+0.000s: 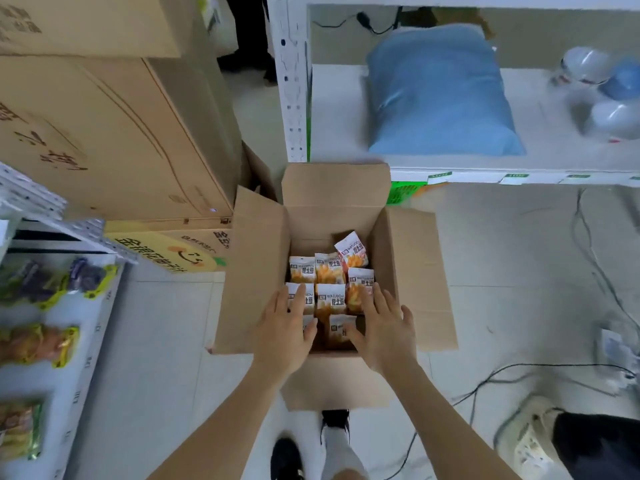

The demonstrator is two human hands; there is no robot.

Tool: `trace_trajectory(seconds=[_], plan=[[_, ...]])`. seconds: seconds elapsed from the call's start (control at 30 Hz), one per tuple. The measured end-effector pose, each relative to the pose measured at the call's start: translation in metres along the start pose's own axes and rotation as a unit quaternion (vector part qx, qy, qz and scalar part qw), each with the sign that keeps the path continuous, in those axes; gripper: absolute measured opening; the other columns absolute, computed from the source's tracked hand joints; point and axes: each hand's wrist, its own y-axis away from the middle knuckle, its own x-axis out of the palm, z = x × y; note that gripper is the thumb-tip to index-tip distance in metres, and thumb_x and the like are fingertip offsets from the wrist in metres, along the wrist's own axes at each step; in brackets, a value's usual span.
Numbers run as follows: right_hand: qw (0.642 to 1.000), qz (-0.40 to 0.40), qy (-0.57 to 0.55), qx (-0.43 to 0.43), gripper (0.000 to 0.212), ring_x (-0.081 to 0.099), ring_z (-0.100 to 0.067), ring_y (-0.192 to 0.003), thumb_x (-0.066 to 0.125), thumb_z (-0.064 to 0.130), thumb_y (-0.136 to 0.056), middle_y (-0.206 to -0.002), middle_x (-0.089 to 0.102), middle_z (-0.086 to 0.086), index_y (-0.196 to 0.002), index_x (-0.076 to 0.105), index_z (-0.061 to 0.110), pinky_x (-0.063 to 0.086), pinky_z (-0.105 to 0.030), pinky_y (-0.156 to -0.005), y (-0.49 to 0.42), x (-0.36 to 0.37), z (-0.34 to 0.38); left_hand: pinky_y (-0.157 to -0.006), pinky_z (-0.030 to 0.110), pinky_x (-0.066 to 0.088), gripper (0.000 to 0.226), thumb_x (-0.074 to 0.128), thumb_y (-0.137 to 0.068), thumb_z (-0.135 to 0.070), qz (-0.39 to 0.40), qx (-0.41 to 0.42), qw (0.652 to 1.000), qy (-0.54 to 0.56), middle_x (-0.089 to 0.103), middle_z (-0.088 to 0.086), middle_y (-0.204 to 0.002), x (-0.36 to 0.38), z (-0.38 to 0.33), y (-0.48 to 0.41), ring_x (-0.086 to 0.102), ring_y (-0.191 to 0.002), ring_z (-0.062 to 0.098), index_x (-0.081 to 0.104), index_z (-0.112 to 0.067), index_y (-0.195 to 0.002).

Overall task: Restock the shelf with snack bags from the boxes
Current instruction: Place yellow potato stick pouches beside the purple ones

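Observation:
An open cardboard box [256,278] stands on the floor in front of me with its flaps folded out. Inside it lie several white-and-orange snack bags [330,268] with fries printed on them. My left hand [285,329] reaches into the box's near left side, fingers spread over the bags. My right hand [382,329] reaches into the near right side, fingers apart, touching the bags. Neither hand has closed on a bag. A white shelf [93,323] at the left holds a few other snack packs [38,344].
Large stacked cardboard boxes [104,133] stand at the upper left. A white rack [485,168] ahead holds a blue bag [440,95] and round lamps [602,95]. Black cables [595,258] trail on the floor at the right. Someone's shoe [526,441] is at the lower right.

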Motion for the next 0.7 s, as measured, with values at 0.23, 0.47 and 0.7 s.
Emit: trace_trajectory(seconds=[0.23,0.47,0.7], plan=[[0.999,0.044,-0.028,0.007,0.077,0.022,-0.024,-0.147,0.03,0.066,-0.092,-0.16,0.024,-0.004,-0.155,0.013,0.026,0.025,-0.047,-0.115,-0.115,0.089,-0.03,-0.101,0.038,0.045,0.067,0.036,-0.094,-0.056,0.031,-0.046,0.998,0.01,0.039,0.008,-0.147,0.099,0.012,-0.104,0.039,-0.132,0.028,0.017,-0.027,-0.151],[0.996,0.085,-0.027,0.013,0.076,0.02,-0.023,-0.147,0.022,0.067,-0.093,-0.161,0.021,-0.003,-0.155,0.005,0.025,0.023,-0.046,-0.116,-0.212,0.197,-0.044,-0.102,0.038,0.042,0.067,0.034,-0.096,-0.054,0.064,-0.103,0.992,0.022,0.018,0.006,-0.158,0.207,0.04,-0.2,0.022,-0.143,0.026,0.009,-0.027,-0.153],[0.989,0.128,-0.05,0.046,0.075,0.032,-0.024,-0.139,0.028,0.059,-0.096,-0.154,0.033,-0.001,-0.155,0.003,0.021,0.028,-0.048,-0.111,-0.274,0.298,-0.046,-0.109,0.038,0.035,0.072,0.041,-0.096,-0.05,0.068,-0.173,0.979,0.079,0.025,0.012,-0.153,0.307,0.081,-0.266,0.028,-0.138,0.03,0.013,-0.017,-0.153]])
